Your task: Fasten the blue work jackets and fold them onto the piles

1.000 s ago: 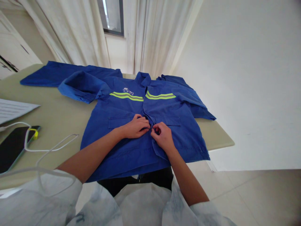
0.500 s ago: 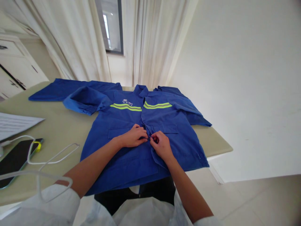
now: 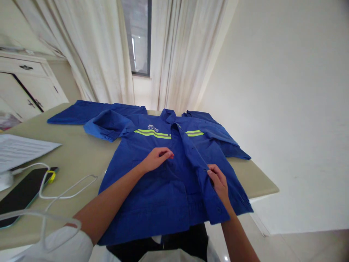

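Observation:
A blue work jacket (image 3: 152, 203) lies spread on the table, collar at the far end, with yellow-green reflective stripes across its chest. Its front is open. My right hand (image 3: 218, 181) is shut on the edge of the right front flap (image 3: 200, 178), which is folded back and partly covers the right stripe. A small button (image 3: 219, 210) shows near the flap's lower end. My left hand (image 3: 157, 159) rests on the jacket's left chest with its fingertips pinched together, and nothing shows between them.
The beige table (image 3: 253, 178) ends just past the jacket on the right. To the left lie a printed sheet (image 3: 24, 152), a dark phone (image 3: 23, 193) and a white cable (image 3: 68, 193). Long white curtains (image 3: 174, 54) hang behind the table.
My hands have moved apart. My right hand has gone right and toward me, drawing the front flap open, and my left hand has lifted away from the centre opening. The view has tilted upward.

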A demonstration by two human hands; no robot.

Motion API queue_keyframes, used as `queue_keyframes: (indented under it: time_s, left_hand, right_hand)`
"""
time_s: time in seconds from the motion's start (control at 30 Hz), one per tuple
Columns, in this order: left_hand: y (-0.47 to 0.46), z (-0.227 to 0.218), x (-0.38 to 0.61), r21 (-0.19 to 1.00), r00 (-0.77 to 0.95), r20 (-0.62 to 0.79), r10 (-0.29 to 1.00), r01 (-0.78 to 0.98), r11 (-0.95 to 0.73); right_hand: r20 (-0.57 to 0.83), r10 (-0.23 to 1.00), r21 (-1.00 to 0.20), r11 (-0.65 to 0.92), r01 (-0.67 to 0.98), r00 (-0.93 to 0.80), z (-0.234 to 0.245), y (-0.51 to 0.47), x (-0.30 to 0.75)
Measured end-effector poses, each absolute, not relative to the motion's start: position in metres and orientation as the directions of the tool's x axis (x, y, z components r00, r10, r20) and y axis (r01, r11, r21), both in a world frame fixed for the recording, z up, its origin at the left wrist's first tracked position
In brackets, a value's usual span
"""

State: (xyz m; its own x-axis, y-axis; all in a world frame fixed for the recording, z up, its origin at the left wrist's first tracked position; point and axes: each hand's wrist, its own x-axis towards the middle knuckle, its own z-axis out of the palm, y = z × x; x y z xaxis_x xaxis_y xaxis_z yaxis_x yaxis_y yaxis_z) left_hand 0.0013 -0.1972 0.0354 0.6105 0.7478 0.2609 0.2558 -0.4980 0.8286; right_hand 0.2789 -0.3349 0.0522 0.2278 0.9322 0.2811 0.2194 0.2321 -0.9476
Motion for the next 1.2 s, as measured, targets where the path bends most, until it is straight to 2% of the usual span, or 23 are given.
queue_keyframes:
  time_s: [0.07,0.1,0.2,0.27,0.37,0.43,0.5,0.7,0.83,1.03,1.2]
  left_hand:
    - [-0.192,0.026,-0.003,0.656,0.482,0.316,0.817,0.511,-0.555]
    - [-0.19,0.02,-0.005,0.554,0.471,0.305,0.828,0.619,-0.556]
    - [-0.185,0.005,-0.007,0.35,0.497,0.173,0.85,0.776,-0.525]
    - [-0.179,0.001,-0.007,0.29,0.505,0.097,0.858,0.81,-0.509]
    - [-0.161,0.003,-0.007,0.238,0.492,0.025,0.87,0.843,-0.483]
    - [-0.146,0.007,-0.009,0.219,0.476,-0.005,0.88,0.859,-0.463]
    - [-0.132,0.011,-0.012,0.208,0.464,-0.019,0.886,0.868,-0.45]
    - [-0.111,0.016,-0.014,0.2,0.489,0.033,0.872,0.851,-0.485]
    - [-0.124,0.013,-0.013,0.166,0.556,0.095,0.826,0.809,-0.564]
    - [-0.191,0.006,-0.029,0.18,0.67,0.02,0.742,0.727,-0.662]
    - [-0.2,0.029,-0.031,0.284,0.687,-0.119,0.717,0.715,-0.639]
  right_hand:
    - [0.233,0.962,-0.939,0.184,0.292,0.143,0.06,-0.35,0.286]
    - [0.193,0.98,-0.92,0.16,0.357,0.057,0.062,-0.357,0.286]
    - [0.092,0.977,-0.775,0.192,0.602,-0.193,0.062,-0.369,0.275]
    - [0.091,0.967,-0.609,0.243,0.755,-0.238,0.055,-0.365,0.267]
    - [0.047,0.973,-0.356,0.228,0.906,-0.226,0.041,-0.339,0.266]
    - [-0.016,0.97,-0.236,0.232,0.944,-0.243,0.032,-0.313,0.269]
    - [-0.049,0.96,-0.171,0.263,0.95,-0.274,0.028,-0.285,0.273]
    - [-0.048,0.957,-0.173,0.276,0.945,-0.288,0.033,-0.223,0.27]
    - [-0.05,0.961,-0.173,0.261,0.95,-0.274,0.033,-0.224,0.263]
    - [-0.048,0.935,-0.175,0.339,0.924,-0.352,0.031,-0.312,0.264]
    - [-0.07,0.904,-0.209,0.399,0.893,-0.421,0.061,-0.328,0.278]
